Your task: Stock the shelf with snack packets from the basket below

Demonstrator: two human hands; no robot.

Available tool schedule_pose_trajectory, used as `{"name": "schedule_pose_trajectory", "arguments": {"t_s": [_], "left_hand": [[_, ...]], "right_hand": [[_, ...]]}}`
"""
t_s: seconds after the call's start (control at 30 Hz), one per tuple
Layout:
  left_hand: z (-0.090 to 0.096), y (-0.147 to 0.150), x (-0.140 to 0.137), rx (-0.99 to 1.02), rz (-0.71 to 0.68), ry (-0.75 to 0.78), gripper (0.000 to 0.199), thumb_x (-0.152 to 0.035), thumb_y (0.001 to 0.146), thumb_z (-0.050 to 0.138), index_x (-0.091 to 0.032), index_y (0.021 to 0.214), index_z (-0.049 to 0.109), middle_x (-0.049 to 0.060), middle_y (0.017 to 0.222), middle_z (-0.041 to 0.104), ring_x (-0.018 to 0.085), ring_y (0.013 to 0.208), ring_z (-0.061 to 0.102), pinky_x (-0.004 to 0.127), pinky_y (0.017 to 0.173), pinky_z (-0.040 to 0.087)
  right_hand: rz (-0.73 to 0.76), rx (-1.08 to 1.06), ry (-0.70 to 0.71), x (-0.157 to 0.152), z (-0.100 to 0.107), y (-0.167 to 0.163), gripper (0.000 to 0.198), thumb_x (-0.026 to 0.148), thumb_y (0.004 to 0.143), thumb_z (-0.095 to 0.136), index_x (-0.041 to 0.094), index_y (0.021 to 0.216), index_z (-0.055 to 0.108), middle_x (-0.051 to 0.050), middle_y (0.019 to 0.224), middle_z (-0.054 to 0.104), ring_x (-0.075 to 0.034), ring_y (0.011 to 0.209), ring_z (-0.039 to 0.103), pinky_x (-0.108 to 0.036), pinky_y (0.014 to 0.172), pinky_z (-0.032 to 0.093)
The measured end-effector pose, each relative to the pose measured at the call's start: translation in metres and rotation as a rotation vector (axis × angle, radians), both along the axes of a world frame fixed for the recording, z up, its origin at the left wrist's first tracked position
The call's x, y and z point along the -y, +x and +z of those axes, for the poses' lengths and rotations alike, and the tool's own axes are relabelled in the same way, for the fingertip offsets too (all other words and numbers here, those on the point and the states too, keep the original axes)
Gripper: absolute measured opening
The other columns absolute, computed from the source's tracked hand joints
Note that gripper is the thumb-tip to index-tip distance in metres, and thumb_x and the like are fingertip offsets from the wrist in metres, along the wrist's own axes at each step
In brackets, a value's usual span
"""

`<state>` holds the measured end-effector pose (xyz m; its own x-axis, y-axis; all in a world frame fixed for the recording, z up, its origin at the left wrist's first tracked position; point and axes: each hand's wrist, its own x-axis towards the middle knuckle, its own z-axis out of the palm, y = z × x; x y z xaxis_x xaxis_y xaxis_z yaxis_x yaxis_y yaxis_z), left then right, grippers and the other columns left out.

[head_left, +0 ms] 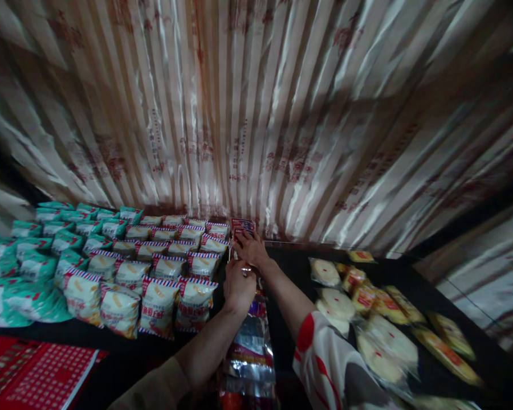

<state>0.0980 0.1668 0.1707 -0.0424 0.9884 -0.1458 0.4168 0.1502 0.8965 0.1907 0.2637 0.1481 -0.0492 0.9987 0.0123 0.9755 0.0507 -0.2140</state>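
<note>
Left side: rows of white snack packets (158, 273) and green packets (47, 245) lie edge to edge, no gap between them.
Centre lane: a column of shiny packets (250, 353) fills the strip; left hand (238, 285) and right hand (250, 247) occupy its far end.
Right side: round-cake packets (337, 304) lie loosely, dark table (294, 259) bare between them and the centre column.
Rear: striped sheeting (256, 114) closes off the back.

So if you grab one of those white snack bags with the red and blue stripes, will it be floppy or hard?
Probably floppy: the striped snack bags look like thin, puffy plastic film. Likely light for their size, since they seem air-filled. The shiny wrap may be a bit slippery, and squeezing could crush what's inside.
</note>
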Motion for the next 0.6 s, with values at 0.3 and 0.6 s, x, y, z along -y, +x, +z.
{"name": "schedule_pose_trajectory", "arguments": {"t_s": [0.3,0.6], "left_hand": [[-0.0010,-0.0014,0.0115,-0.097,-0.076,0.075,0.028,-0.011,0.078,0.049,-0.020,0.098,0.066,0.009,0.129,0.052,0.023,0.112,0.055,0.030,0.095,0.043],[-0.0022,-0.0028,0.0095,-0.091,-0.074,0.078,0.029,-0.010,0.076,0.049,-0.017,0.099,0.066,0.011,0.128,0.052,0.024,0.109,0.056,0.031,0.095,0.042]], "right_hand": [[0.009,-0.012,-0.010,0.0009,-0.0012,-0.0012,0.051,0.052,0.091,0.033,0.028,0.134,0.044,-0.006,0.147,0.036,-0.033,0.135,0.025,-0.051,0.102,0.029],[0.016,0.013,-0.006,0.0004,-0.0004,-0.0010,0.052,0.052,0.090,0.035,0.027,0.135,0.043,-0.007,0.147,0.035,-0.031,0.135,0.026,-0.048,0.103,0.029]]}}
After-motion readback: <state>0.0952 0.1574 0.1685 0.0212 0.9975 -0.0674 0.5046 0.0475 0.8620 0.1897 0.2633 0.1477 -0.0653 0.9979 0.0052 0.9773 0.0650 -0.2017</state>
